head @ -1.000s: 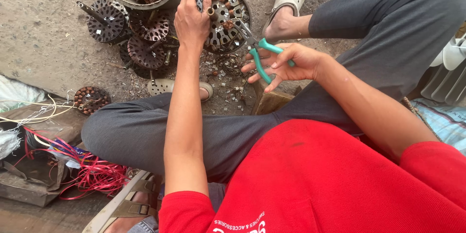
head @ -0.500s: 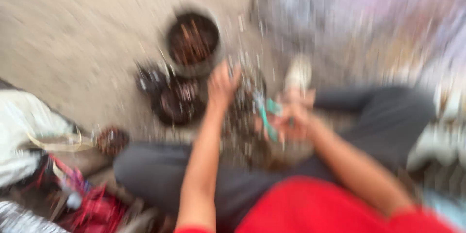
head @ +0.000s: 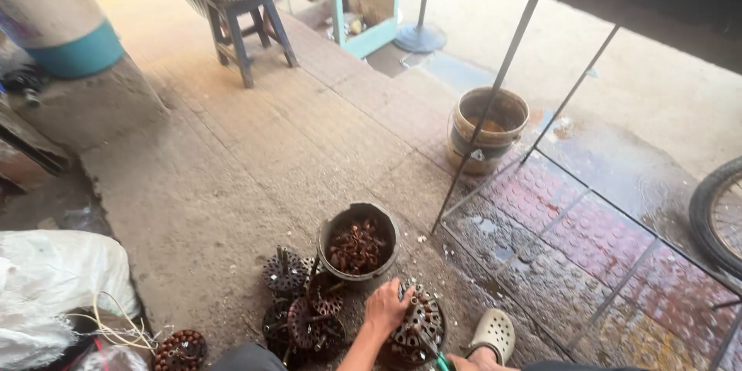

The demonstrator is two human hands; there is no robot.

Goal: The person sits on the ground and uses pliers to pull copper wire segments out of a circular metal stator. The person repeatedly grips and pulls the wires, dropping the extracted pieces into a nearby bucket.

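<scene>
- My left hand (head: 384, 308) lies spread on top of the round metal motor core (head: 415, 325), fingers pressing down over its rim; it grips the core rather than hanging loose.
- My right hand (head: 473, 360) only shows at the bottom edge, just right of the core. It seems closed on green-handled pliers (head: 439, 359), though I cannot tell how firmly, since most of it is cut off.
- The core sits on the concrete floor (head: 232, 170) just below and to the right of the dark bucket (head: 358, 246), nearly touching it.
- I judge the core heavy, stiff and rough: stacked steel with slots and wire ends, so sharp in places. The outer rim is the safest hold; the slotted face would snag fingers.
- Left of the core lies a pile of similar cores (head: 297, 301), crowded close, so there is little room on that side.
- My pale clog (head: 492, 332) sits just right of the core, hemming that side in too.
- Beyond the bucket the floor opens up. A metal stand leg (head: 487, 100) slants down up and to the right of the core, with a tan bucket (head: 487, 130) behind it.
</scene>
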